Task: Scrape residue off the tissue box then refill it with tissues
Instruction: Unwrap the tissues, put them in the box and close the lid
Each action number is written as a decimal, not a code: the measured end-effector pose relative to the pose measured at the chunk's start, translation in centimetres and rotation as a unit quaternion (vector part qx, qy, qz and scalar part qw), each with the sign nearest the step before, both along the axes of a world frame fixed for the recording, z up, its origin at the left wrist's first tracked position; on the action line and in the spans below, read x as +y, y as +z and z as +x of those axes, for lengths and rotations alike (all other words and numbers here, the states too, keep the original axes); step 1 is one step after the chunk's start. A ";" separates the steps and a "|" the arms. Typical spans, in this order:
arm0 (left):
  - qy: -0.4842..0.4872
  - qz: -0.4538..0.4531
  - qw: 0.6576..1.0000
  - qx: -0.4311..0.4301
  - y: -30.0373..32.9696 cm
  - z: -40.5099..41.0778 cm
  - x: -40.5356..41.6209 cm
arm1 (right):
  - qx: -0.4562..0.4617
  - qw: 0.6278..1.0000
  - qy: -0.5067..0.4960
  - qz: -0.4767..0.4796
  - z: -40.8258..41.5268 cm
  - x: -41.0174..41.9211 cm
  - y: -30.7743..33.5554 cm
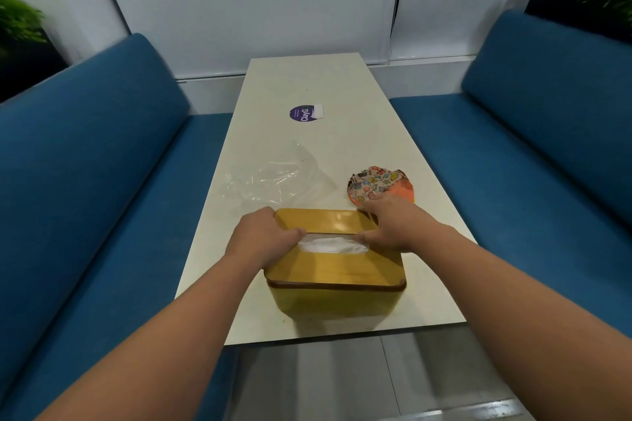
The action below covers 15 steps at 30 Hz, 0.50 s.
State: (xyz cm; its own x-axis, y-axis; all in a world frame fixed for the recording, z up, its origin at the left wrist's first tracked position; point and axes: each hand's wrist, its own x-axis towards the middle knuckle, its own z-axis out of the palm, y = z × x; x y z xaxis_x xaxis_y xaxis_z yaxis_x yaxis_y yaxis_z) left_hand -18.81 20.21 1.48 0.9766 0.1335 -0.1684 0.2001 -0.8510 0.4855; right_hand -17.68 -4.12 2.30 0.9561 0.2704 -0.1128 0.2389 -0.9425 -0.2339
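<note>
1. Near the front edge of the desk [393, 154] stands the yellow tissue box [335, 287], its wooden lid [328, 267] seated on top. White tissues [331, 245] show through the slot in the lid.

2. Both hands are on the lid. The left hand [261, 237] curls over the lid's left end, its fingers [290, 235] bent round the rim with the tips at the slot's left end. The right hand [393, 224] does the same at the right end, its fingers bent over the far corner and the thumb at the slot's right end. Each hand is clamped on the lid, not spread flat.

3. Judging by how things lie, the refill looks close to finished: tissues are inside and the lid is on. An empty clear plastic wrapper [273, 181] lies just behind the box, most likely the tissue pack's.

4. A patterned cloth [379, 184] sits crumpled to the right of the wrapper, close to the right hand. It may have served for wiping, but no scraping tool is in view.

5. Whether the scraping is done I cannot tell for sure. The lid and front wall look clean, though the back and sides of the box are hidden.

6. What seems left: press the lid fully down all round, perhaps draw the first tissue up through the slot, and clear away the wrapper and cloth.

7. Further back on the desk is a round purple sticker [302, 113], well apart from the work.
</note>
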 end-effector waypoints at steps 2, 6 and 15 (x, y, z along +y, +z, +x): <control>-0.012 0.033 0.999 0.002 -0.3 0.0 -0.2 | 0.013 1.000 -0.003 -0.003 -0.1 0.1 -0.2; -0.022 0.077 0.997 -0.002 -0.6 0.0 -0.4 | 0.017 1.000 -0.006 0.002 -0.4 0.3 -0.4; -0.033 0.091 0.995 0.012 -1.1 0.1 -0.3 | 0.029 1.000 -0.004 0.006 -0.8 0.4 -0.9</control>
